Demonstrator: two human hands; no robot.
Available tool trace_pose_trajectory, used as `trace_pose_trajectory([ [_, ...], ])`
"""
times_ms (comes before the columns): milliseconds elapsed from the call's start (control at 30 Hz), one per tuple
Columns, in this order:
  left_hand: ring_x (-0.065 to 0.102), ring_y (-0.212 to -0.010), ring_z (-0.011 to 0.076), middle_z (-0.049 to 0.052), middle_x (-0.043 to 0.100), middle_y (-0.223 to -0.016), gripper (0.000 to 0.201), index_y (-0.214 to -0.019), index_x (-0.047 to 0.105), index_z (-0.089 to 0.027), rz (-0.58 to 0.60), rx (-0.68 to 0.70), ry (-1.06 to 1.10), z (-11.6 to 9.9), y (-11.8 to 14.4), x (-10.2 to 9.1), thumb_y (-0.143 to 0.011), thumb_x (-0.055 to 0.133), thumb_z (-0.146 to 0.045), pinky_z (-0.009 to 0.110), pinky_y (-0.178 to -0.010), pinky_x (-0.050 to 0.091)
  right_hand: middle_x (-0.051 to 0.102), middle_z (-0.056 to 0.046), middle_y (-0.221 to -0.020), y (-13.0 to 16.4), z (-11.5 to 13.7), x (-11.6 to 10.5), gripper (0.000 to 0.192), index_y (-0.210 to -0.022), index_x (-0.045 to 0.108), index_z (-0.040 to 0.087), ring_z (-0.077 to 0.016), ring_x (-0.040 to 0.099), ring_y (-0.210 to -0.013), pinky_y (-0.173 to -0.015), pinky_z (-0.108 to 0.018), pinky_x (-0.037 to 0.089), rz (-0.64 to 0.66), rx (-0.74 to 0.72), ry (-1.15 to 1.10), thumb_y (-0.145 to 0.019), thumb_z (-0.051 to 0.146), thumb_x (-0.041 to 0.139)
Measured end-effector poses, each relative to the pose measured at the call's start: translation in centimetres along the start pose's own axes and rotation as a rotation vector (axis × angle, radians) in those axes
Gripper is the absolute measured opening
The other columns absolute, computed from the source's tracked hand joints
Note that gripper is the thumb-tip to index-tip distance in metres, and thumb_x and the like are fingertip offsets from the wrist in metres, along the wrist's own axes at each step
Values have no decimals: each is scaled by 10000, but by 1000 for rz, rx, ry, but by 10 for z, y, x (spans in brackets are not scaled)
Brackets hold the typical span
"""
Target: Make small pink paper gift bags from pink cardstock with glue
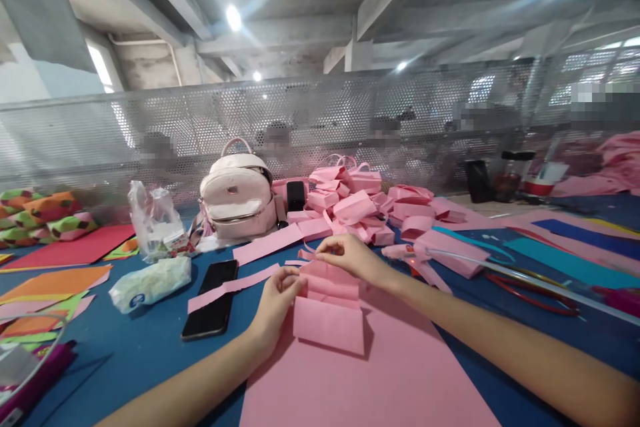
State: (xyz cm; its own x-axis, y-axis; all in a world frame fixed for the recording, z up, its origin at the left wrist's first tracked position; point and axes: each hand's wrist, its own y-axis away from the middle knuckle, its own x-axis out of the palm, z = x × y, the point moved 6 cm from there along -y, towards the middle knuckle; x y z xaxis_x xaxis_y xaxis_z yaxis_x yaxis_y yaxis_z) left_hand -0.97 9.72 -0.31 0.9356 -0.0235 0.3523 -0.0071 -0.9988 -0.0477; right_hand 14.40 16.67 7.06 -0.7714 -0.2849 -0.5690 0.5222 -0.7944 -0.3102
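A folded piece of pink paper (pixel 327 325), creased into several panels, is held up over a large flat pink sheet (pixel 370 387). My left hand (pixel 276 303) is closed on its left edge, thumb and fingertips pinching. At the far top edge, my right hand (pixel 347 257) is closed in a pinch, and narrow pink paper shows by its fingertips. What exactly lies between those fingertips is partly hidden. A pink paper strip (pixel 233 287) lies just left of my left hand, across a black phone (pixel 206 313).
Behind the hands are a pile of pink paper boxes (pixel 357 203), a pale backpack (pixel 237 197) and a perforated metal screen (pixel 320 120). A pink glue gun (pixel 407 252) lies to the right, its white cord (pixel 540 280) crossing the table. Leftward are a tissue pack (pixel 150 285) and coloured sheets (pixel 55 283).
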Motion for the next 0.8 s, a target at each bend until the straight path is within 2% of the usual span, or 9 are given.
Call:
trace_pose_trajectory([
  [100, 547, -603, 92, -41, 605, -693, 486, -815, 562, -187, 31, 5, 45, 0, 0, 2, -637, 915, -469, 191, -588, 397, 760, -65, -794, -2, -6, 6, 226, -805, 763, 157, -207, 656, -726, -674, -303, 484, 19, -16, 7, -809, 370, 689],
  [167, 574, -625, 100, -34, 623, -721, 483, -851, 563, -188, 57, -3, 61, -1, 0, 3, -653, 911, -457, 199, -610, 416, 765, -66, -798, -2, -8, 9, 197, -804, 766, 158, -215, 664, -742, -696, -313, 486, 40, -18, 10, -804, 335, 679],
  [333, 642, -720, 144, 8, 677, -831, 486, -941, 612, -180, 149, -65, 67, -4, -2, 3, -668, 906, -452, 240, -680, 468, 751, -54, -747, 2, -13, 14, 199, -812, 769, 154, -181, 625, -637, -611, -286, 463, 78, -7, 19, -808, 325, 666],
  [467, 670, -755, 176, 34, 696, -836, 456, -940, 665, -161, 235, -123, 52, -4, 0, 4, -689, 889, -469, 274, -726, 498, 723, -36, -676, 3, -15, 15, 218, -807, 760, 152, -147, 568, -537, -542, -267, 425, 95, 3, 21, -835, 333, 642],
  [667, 688, -780, 200, 62, 714, -810, 406, -853, 704, -139, 277, -169, 16, 1, 3, 1, -770, 814, -521, 287, -753, 508, 752, -60, -785, 0, -13, 9, 204, -803, 757, 160, -197, 648, -708, -668, -300, 478, 59, -8, 14, -820, 339, 661],
  [800, 706, -885, 227, 92, 739, -931, 416, -974, 724, -145, 325, -179, -8, 1, 6, 4, -830, 757, -534, 310, -822, 517, 721, -37, -678, 2, -12, 7, 242, -808, 748, 161, -143, 560, -516, -518, -260, 427, 80, 33, 9, -843, 379, 649],
])
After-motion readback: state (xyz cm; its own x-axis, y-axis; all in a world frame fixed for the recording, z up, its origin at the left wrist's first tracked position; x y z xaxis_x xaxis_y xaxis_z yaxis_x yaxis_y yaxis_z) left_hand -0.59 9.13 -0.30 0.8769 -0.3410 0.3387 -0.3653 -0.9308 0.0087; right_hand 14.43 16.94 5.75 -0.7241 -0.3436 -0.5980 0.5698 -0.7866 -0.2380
